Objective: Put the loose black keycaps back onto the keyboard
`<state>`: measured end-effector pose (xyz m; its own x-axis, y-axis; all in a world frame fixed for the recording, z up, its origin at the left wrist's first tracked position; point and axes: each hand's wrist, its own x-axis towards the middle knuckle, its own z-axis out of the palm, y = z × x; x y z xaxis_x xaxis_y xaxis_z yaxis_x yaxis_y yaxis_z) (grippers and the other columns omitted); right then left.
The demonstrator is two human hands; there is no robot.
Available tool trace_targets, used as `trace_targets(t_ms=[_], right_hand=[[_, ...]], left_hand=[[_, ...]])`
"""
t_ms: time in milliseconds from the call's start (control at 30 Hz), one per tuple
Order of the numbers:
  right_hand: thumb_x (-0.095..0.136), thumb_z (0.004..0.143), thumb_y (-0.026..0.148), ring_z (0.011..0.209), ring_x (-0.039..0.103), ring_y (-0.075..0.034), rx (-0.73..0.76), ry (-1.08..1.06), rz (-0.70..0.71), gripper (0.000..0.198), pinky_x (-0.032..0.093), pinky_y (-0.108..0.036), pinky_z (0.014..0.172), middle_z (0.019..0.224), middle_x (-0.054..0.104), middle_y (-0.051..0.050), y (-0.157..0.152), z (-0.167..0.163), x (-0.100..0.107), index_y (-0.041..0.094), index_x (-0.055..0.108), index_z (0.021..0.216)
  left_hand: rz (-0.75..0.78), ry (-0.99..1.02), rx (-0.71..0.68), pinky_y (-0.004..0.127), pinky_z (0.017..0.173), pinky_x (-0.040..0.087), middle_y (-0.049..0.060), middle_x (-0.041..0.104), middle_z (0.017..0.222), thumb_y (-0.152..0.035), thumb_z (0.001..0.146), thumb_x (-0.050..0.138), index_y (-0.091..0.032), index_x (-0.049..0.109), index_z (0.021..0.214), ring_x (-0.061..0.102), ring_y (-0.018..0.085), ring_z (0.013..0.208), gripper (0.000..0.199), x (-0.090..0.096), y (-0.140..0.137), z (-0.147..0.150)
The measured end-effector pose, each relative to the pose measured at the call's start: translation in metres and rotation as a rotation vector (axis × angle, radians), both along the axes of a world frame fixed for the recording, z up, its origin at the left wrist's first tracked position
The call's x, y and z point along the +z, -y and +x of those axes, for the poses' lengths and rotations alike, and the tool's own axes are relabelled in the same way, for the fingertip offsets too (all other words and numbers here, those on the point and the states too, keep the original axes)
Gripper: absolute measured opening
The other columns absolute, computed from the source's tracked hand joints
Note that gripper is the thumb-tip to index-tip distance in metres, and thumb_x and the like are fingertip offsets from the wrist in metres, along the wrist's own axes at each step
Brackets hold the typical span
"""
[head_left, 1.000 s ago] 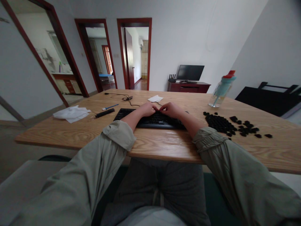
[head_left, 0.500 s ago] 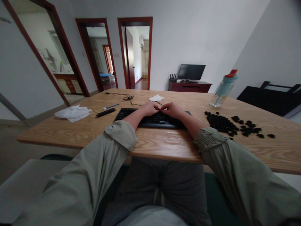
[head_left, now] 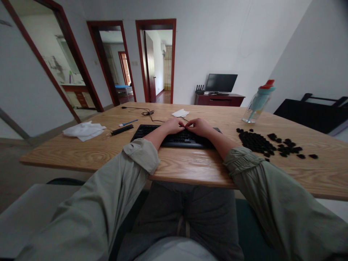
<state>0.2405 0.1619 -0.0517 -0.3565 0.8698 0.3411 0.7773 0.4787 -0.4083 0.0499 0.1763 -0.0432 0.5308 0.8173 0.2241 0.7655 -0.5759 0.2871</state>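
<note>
A black keyboard (head_left: 187, 143) lies near the table's front edge, partly covered by my forearms. Over its back middle, my left hand (head_left: 174, 125) and my right hand (head_left: 197, 127) meet with their fingertips close together. Both hands have bent fingers, closed in a pinch. Whatever lies between the fingertips is too small and dark to make out. To the right of the keyboard is a pile of black keycaps (head_left: 255, 142), with several more scattered beside it. The keyboard's thin black cable (head_left: 148, 113) runs behind it in a loose coil.
On the wooden table (head_left: 190, 165), left of the keyboard, are a black-handled tool (head_left: 122, 129), a blue brush (head_left: 128, 123) and crumpled white tissue (head_left: 84, 131). Another tissue (head_left: 180, 113) lies behind my hands. A clear bottle with a red lid (head_left: 257, 103) stands at the back right.
</note>
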Motion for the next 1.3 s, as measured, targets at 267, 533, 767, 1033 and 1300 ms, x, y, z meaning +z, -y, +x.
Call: trace_targets(t_ms=[267, 533, 767, 1033, 1300], right_hand=[[0.062, 0.086, 0.029, 0.075, 0.065, -0.017, -0.032, 0.04, -0.001, 0.025, 0.046, -0.025, 0.07, 0.091, 0.077, -0.007, 0.004, -0.001, 0.004, 0.017, 0.079, 0.1], [0.062, 0.087, 0.028, 0.076, 0.065, -0.016, -0.016, 0.026, 0.021, 0.024, 0.047, -0.025, 0.072, 0.091, 0.077, -0.006, 0.003, -0.001, 0.0, 0.018, 0.079, 0.101], [0.06, 0.088, 0.03, 0.077, 0.067, -0.019, -0.04, 0.119, 0.005, 0.028, 0.048, -0.027, 0.073, 0.094, 0.077, -0.008, 0.011, -0.004, 0.009, 0.019, 0.079, 0.106], [0.056, 0.086, 0.023, 0.091, 0.07, -0.021, 0.034, 0.182, 0.019, 0.036, 0.05, -0.027, 0.086, 0.108, 0.077, -0.007, 0.019, 0.0, 0.01, 0.022, 0.076, 0.116], [0.058, 0.088, 0.026, 0.095, 0.069, -0.023, -0.045, 0.208, 0.01, 0.031, 0.05, -0.028, 0.089, 0.108, 0.076, -0.01, 0.017, -0.007, 0.005, 0.018, 0.077, 0.111]], left_hand=[[-0.014, 0.066, 0.007, 0.025, 0.079, 0.049, 0.004, 0.077, 0.093, -0.029, 0.087, 0.058, -0.02, 0.078, 0.104, 0.066, 0.017, 0.082, 0.028, 0.001, 0.003, 0.004], [-0.005, 0.062, 0.02, 0.026, 0.081, 0.049, 0.005, 0.077, 0.095, -0.027, 0.087, 0.058, -0.02, 0.078, 0.105, 0.066, 0.017, 0.083, 0.028, 0.001, 0.003, 0.002], [0.03, 0.008, -0.013, 0.025, 0.082, 0.049, 0.004, 0.077, 0.101, -0.027, 0.088, 0.056, -0.021, 0.077, 0.107, 0.067, 0.018, 0.09, 0.029, -0.001, 0.001, 0.001], [0.214, -0.284, -0.037, 0.03, 0.09, 0.048, 0.002, 0.073, 0.119, -0.019, 0.087, 0.049, -0.038, 0.067, 0.125, 0.066, 0.023, 0.107, 0.046, 0.006, 0.02, -0.005], [0.207, -0.386, 0.003, 0.033, 0.094, 0.049, 0.013, 0.073, 0.111, -0.017, 0.085, 0.055, -0.018, 0.074, 0.11, 0.066, 0.028, 0.106, 0.032, 0.01, 0.032, 0.009]])
